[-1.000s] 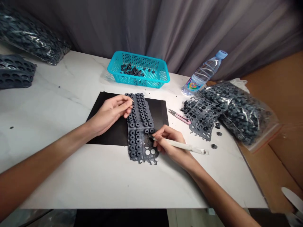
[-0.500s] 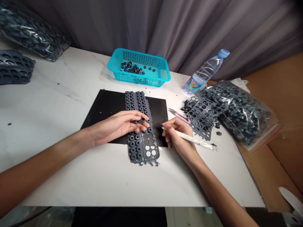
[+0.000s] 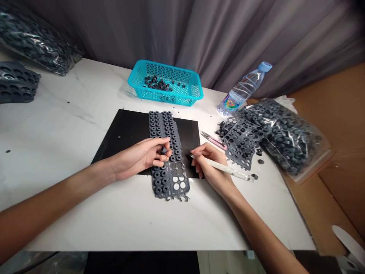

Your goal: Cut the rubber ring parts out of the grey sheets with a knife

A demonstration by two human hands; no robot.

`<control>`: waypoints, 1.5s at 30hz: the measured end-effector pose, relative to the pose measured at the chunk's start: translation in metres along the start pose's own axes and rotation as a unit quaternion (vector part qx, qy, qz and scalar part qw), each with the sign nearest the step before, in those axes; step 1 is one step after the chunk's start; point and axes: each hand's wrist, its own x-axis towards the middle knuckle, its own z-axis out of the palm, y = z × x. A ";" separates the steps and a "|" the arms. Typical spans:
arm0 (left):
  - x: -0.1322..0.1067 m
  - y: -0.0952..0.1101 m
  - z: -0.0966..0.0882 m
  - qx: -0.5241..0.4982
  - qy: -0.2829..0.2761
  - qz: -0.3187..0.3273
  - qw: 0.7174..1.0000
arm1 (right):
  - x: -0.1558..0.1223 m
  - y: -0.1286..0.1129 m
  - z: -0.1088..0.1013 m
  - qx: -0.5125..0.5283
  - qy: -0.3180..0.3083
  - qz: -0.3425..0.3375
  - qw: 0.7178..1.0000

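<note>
A grey rubber sheet (image 3: pixel 168 152) studded with small rings lies across a black mat (image 3: pixel 125 133); several holes near its front end are punched out. My left hand (image 3: pixel 142 156) rests on the sheet with its fingers curled, pinching a small grey ring (image 3: pixel 164 150) between thumb and fingertips. My right hand (image 3: pixel 208 160) is closed around a white-handled knife (image 3: pixel 225 169), its tip near the sheet's right edge.
A turquoise basket (image 3: pixel 182 95) holding loose rings stands at the back. A water bottle (image 3: pixel 242 89), pink snips (image 3: pixel 213 140), an emptied sheet (image 3: pixel 239 140) and a bag of rings (image 3: pixel 288 139) lie right. More sheets (image 3: pixel 15 82) and a bag (image 3: pixel 37 38) are far left.
My left hand slid from the sheet's upper left down onto it and curled around a ring. My right hand drew the knife off the sheet to its right edge.
</note>
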 end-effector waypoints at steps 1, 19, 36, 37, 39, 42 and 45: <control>0.000 0.001 -0.001 0.006 0.003 0.000 1.000 | 0.000 0.000 0.000 -0.001 -0.001 0.000 1.000; -0.002 0.000 -0.003 0.023 -0.025 0.000 0.999 | -0.001 0.001 -0.001 -0.018 -0.004 0.004 1.000; 0.126 0.165 -0.038 0.674 0.202 0.420 0.573 | -0.001 0.005 -0.002 -0.026 -0.029 0.000 0.999; 0.115 0.151 -0.032 0.681 0.187 0.432 0.561 | -0.002 0.004 -0.001 -0.025 -0.035 -0.003 0.999; 0.087 0.112 -0.016 0.678 0.137 0.442 0.571 | -0.003 0.004 0.000 -0.027 -0.050 -0.006 0.998; 0.042 0.051 0.004 0.672 0.020 0.384 0.633 | -0.005 0.003 0.000 -0.040 -0.075 -0.009 0.996; 0.014 0.007 0.007 0.687 -0.001 0.319 0.653 | -0.006 0.003 -0.002 -0.052 -0.093 -0.011 0.994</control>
